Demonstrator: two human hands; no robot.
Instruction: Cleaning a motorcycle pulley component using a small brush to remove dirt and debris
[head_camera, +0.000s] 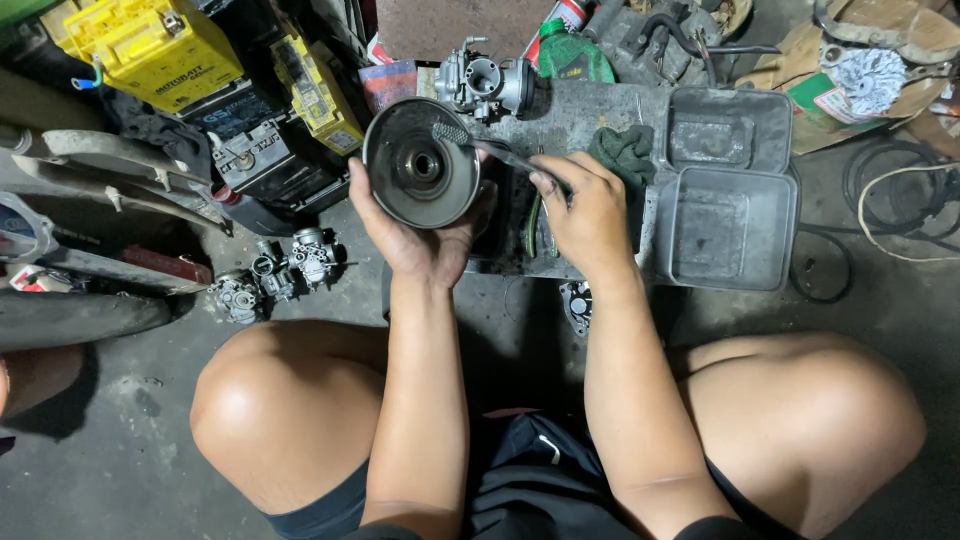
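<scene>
Nearest the camera, the person's bare knees are spreading wide over a dark concrete floor (130, 440), with both forearms reaching forward between them. The left hand (415, 235) is cupping a round, dark metal disc (420, 163) from below, fingers curling around its lower rim and holding it tilted up so its hollow face and central hub are showing. The right hand (590, 215) is pinching the handle of a small brush (490, 150), whose bristled head is lying against the upper right part of the disc's face. Just below the right wrist, a small metal part (577, 305) is lying on the floor. Behind the hands, a grimy grey tray (735, 190) with two compartments is sitting open to the right, and a dark green rag (625, 150) is lying crumpled just beside its left edge. To the left of the left forearm, several small carburetors (275, 272) are clustering on the floor. Farther back, another carburetor (485, 82) is standing just above the disc, a green bottle (572, 55) is lying near it, and yellow-topped batteries (160, 45) are stacking up at the far left.
</scene>
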